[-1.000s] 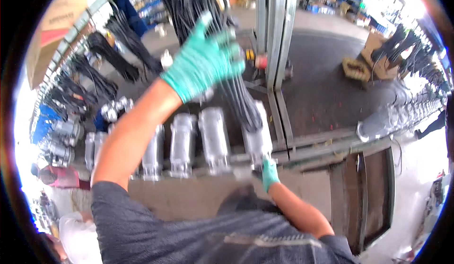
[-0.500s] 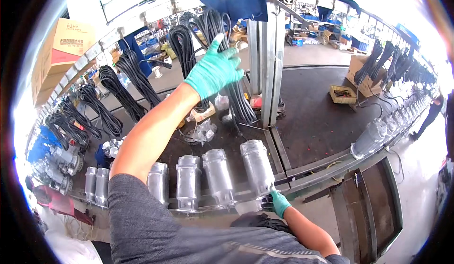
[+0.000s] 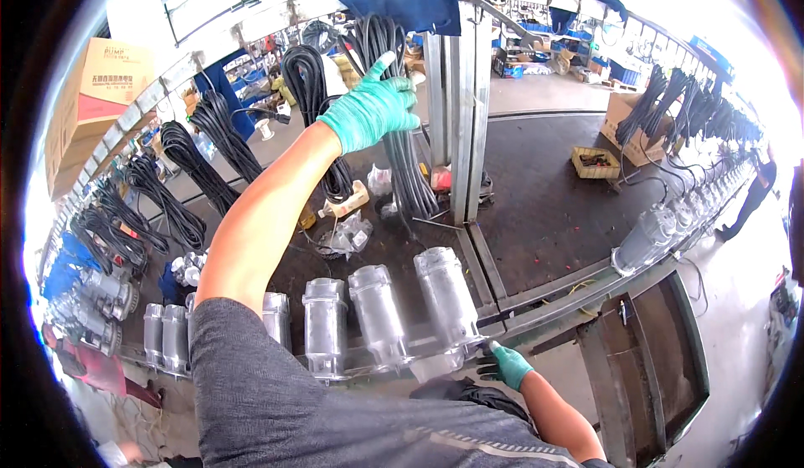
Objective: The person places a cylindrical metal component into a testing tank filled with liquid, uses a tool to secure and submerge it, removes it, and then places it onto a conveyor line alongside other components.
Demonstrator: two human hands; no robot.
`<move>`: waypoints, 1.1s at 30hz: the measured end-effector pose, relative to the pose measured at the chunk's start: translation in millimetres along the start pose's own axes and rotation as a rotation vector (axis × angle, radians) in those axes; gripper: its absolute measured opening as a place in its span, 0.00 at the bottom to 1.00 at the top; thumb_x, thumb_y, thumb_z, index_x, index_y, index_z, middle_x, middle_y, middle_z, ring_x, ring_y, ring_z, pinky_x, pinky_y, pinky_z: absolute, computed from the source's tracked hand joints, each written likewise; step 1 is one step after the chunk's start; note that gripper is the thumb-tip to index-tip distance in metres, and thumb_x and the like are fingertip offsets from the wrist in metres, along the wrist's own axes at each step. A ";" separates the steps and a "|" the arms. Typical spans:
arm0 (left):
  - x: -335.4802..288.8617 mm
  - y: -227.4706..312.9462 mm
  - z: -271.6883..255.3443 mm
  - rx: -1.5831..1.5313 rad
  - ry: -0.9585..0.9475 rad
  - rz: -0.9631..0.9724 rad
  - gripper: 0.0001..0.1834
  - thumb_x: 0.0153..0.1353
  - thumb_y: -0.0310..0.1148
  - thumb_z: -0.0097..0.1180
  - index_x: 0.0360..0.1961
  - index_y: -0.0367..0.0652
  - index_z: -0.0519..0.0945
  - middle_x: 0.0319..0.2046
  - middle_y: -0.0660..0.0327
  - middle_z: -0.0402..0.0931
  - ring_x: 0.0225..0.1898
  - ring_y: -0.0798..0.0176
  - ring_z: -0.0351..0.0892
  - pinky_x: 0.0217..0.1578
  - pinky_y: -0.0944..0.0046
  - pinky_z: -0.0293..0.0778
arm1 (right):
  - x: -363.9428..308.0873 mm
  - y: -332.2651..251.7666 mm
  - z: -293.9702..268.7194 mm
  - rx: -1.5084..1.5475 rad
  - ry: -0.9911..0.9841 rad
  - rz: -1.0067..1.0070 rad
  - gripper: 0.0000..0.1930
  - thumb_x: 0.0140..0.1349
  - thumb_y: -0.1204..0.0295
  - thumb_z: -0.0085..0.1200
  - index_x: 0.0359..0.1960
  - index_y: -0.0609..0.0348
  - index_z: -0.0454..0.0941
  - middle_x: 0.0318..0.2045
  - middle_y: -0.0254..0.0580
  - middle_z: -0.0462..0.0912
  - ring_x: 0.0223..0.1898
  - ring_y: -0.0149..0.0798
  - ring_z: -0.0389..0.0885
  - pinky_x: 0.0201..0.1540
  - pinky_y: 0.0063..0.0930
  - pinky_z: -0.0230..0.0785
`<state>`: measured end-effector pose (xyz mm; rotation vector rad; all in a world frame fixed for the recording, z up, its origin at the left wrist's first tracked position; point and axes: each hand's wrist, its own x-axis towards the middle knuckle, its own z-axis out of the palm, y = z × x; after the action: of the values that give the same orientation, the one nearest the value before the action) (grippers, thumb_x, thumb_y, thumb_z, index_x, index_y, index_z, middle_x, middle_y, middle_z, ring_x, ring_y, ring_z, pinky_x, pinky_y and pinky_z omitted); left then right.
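Observation:
My left hand (image 3: 373,114), in a green glove, is raised over a hanging coil of black cable (image 3: 405,170). Its thumb points up along the coil and the fingers curl at the coil's right side; the palm side is hidden. My right hand (image 3: 509,366), also green-gloved, is low on the right with fingers apart, by the lower end of a silver-grey cylinder housing (image 3: 445,296). Nothing shows in its grasp. Similar housings, including a second one (image 3: 378,315) and a third (image 3: 324,327), stand in a row along the bench's near edge.
More cable coils (image 3: 198,166) hang along the left rail. A metal post (image 3: 469,124) rises right of my left hand. A plastic bag (image 3: 347,235) lies on the dark bench. Further right are a yellow tray (image 3: 596,163), a cardboard box (image 3: 628,120) and a metal frame (image 3: 662,359).
My right hand has come off the nearest housing's lower end, slightly down and right. The left fingers have drawn closer together at the cable coil. The whole view has shifted a little.

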<state>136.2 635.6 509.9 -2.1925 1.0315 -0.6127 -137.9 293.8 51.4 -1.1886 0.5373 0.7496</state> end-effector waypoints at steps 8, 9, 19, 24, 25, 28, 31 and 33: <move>1.7 -14.1 36.8 -0.127 0.209 -0.073 0.27 0.49 0.18 0.61 0.48 0.59 0.88 0.52 0.65 0.79 0.65 0.57 0.72 0.78 0.33 0.37 | -13.2 13.5 -50.5 0.164 0.105 0.017 0.26 0.77 0.50 0.48 0.60 0.63 0.75 0.50 0.57 0.84 0.45 0.58 0.86 0.50 0.57 0.82; 3.8 -13.0 43.3 -0.129 0.223 -0.094 0.25 0.49 0.19 0.61 0.47 0.59 0.88 0.50 0.66 0.80 0.64 0.57 0.73 0.78 0.34 0.37 | -13.1 16.4 -57.7 0.165 0.104 0.017 0.26 0.77 0.50 0.48 0.60 0.63 0.75 0.50 0.57 0.84 0.45 0.58 0.86 0.50 0.57 0.82; 21.2 -14.4 -1.9 -0.034 -0.094 0.019 0.20 0.54 0.28 0.60 0.48 0.61 0.87 0.44 0.64 0.83 0.60 0.52 0.77 0.75 0.40 0.47 | -37.7 37.6 -100.8 0.311 0.248 0.012 0.32 0.77 0.47 0.47 0.62 0.68 0.71 0.50 0.58 0.84 0.45 0.58 0.85 0.48 0.54 0.83; 51.0 -6.5 -11.6 0.108 -0.493 -0.029 0.28 0.59 0.38 0.63 0.63 0.66 0.81 0.64 0.68 0.79 0.74 0.55 0.65 0.79 0.41 0.45 | -35.2 38.7 -102.1 0.183 0.230 0.002 0.34 0.76 0.45 0.46 0.65 0.68 0.69 0.56 0.61 0.82 0.49 0.62 0.84 0.52 0.56 0.80; 51.1 -4.6 -4.1 0.157 -0.453 -0.053 0.27 0.61 0.38 0.61 0.63 0.66 0.82 0.62 0.68 0.80 0.74 0.55 0.66 0.78 0.42 0.45 | -34.5 36.2 -97.3 0.187 0.210 -0.030 0.33 0.76 0.45 0.46 0.64 0.68 0.70 0.55 0.61 0.82 0.48 0.61 0.85 0.51 0.55 0.81; 31.7 -2.7 9.1 0.165 -0.240 -0.004 0.15 0.56 0.34 0.60 0.45 0.60 0.87 0.43 0.66 0.85 0.61 0.53 0.79 0.73 0.45 0.55 | -30.1 37.5 -91.2 0.212 0.200 -0.048 0.32 0.76 0.47 0.47 0.62 0.68 0.71 0.53 0.60 0.83 0.47 0.60 0.85 0.49 0.54 0.82; 24.8 -14.6 13.4 0.040 -0.219 0.054 0.19 0.53 0.33 0.59 0.47 0.62 0.87 0.44 0.67 0.82 0.62 0.52 0.76 0.70 0.46 0.58 | -30.3 36.9 -92.9 0.229 0.207 -0.059 0.32 0.76 0.47 0.47 0.63 0.69 0.71 0.54 0.61 0.83 0.46 0.60 0.85 0.48 0.53 0.82; 19.0 -31.1 14.7 -0.098 -0.019 0.130 0.22 0.50 0.30 0.62 0.49 0.61 0.87 0.45 0.65 0.82 0.61 0.53 0.76 0.70 0.46 0.57 | -37.7 33.7 -90.6 0.203 0.202 -0.041 0.32 0.77 0.48 0.47 0.64 0.69 0.70 0.55 0.61 0.82 0.46 0.60 0.85 0.49 0.52 0.81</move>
<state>172.4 640.9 524.5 -2.1902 1.2058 -0.4907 -187.0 204.8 30.7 -1.0876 0.7368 0.5286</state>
